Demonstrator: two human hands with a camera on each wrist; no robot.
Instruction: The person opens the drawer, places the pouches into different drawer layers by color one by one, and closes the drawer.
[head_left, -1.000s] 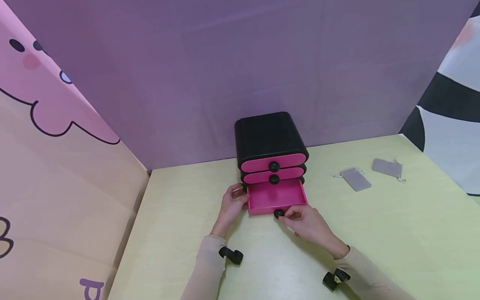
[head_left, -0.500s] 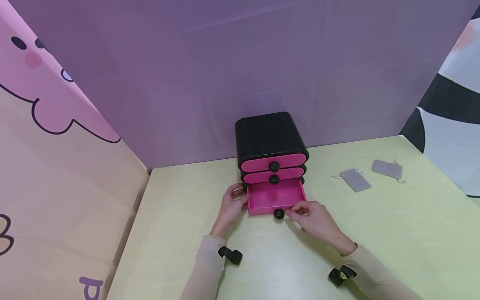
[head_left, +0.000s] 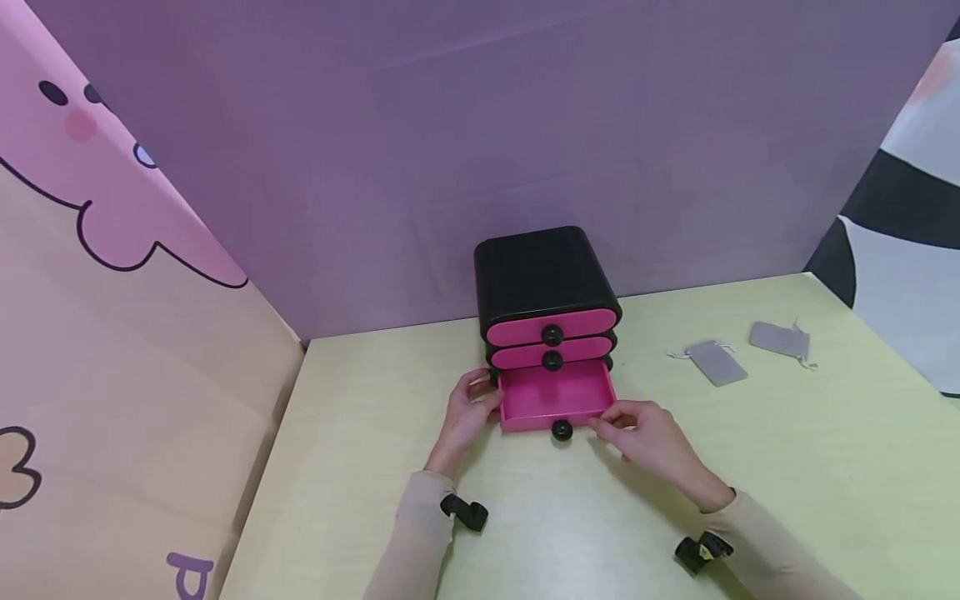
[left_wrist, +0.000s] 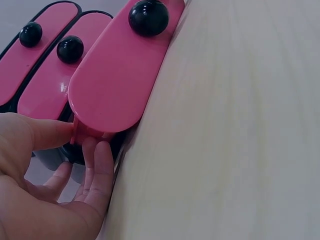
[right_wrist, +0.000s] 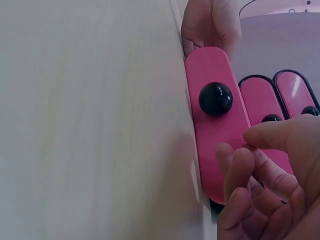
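A black mini drawer cabinet (head_left: 543,271) with pink drawers stands against the purple backdrop. Its bottom drawer (head_left: 555,396) is pulled out, and nothing lies inside. At that drawer's left side, my left hand (head_left: 461,421) holds on, thumb against the pink side and fingertips below, as the left wrist view shows. My right hand (head_left: 656,442) is by the drawer's front right corner, right of the black knob (head_left: 562,430), fingers loosely curled. In the right wrist view its thumb and index tips are at the front panel's (right_wrist: 215,140) upper edge; contact is unclear.
Two small grey drawstring pouches, a nearer one (head_left: 717,363) and a farther one (head_left: 780,338), lie to the right on the light wooden table (head_left: 375,392). A purple cloth (head_left: 390,167) hangs directly behind the cabinet. The two upper drawers (head_left: 517,333) are closed.
My right hand has let go of the bottom drawer's knob and slid right to the drawer's corner. The left hand and the drawer have stayed put; the view shifted slightly.
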